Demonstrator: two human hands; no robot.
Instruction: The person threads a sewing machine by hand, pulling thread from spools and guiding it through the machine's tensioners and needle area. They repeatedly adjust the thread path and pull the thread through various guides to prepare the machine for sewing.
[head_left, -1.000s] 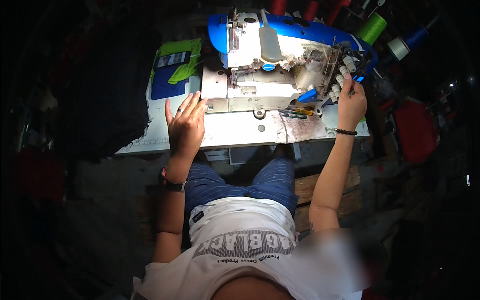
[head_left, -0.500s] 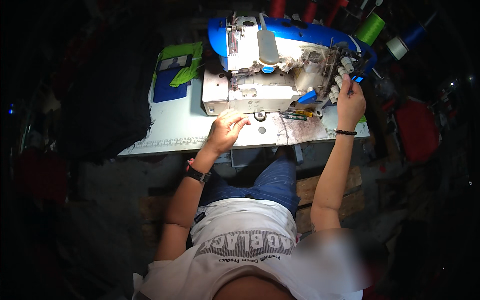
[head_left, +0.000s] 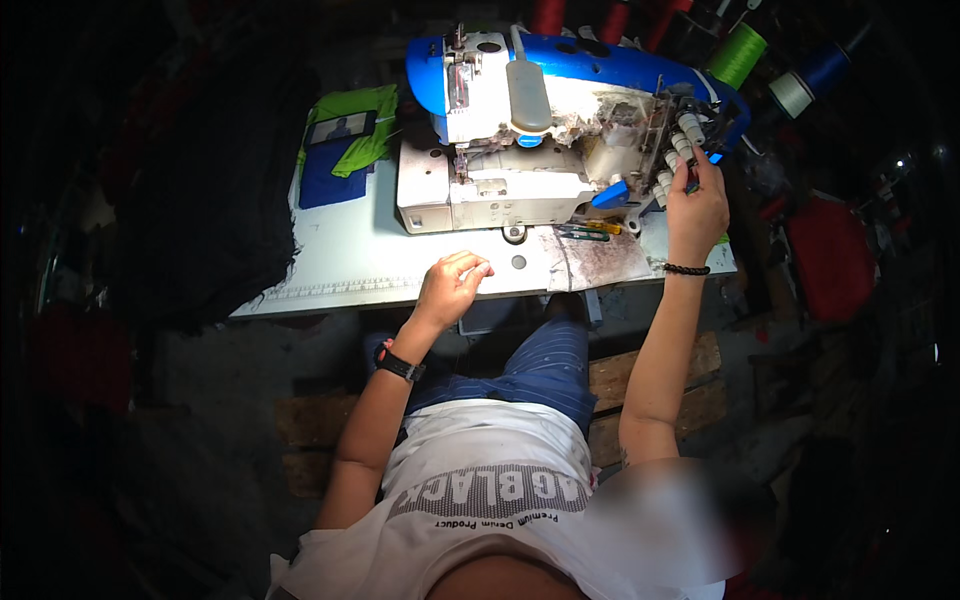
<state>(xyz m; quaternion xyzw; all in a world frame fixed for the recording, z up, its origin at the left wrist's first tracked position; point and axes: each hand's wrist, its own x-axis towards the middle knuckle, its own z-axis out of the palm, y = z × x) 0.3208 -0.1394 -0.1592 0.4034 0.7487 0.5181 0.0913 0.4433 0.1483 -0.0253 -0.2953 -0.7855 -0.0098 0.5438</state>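
A blue and white overlock sewing machine [head_left: 520,207] stands on a white worktable. My right hand [head_left: 697,212] is at its right end, thumb and fingers closed around one of the white tension knobs [head_left: 681,146] set in a slanting row. The fingers partly hide that knob. Over the table's front edge hovers my left hand [head_left: 450,292], apart from the machine, its fingers curled in and thumb tip against them. Whatever may be between those fingertips is too small to make out.
Thread snips [head_left: 583,233] and a stained sheet [head_left: 600,262] lie right of centre. Bright green cloth [head_left: 362,155], blue cloth [head_left: 333,178] and a phone [head_left: 341,128] rest left of the machine. Dark fabric [head_left: 210,200] is heaped far left. Thread cones [head_left: 738,57] stand behind.
My left hand has drawn back toward me, away from the machine's front. My right hand stays at the knobs, its fingers shifted and spread a little more around one.
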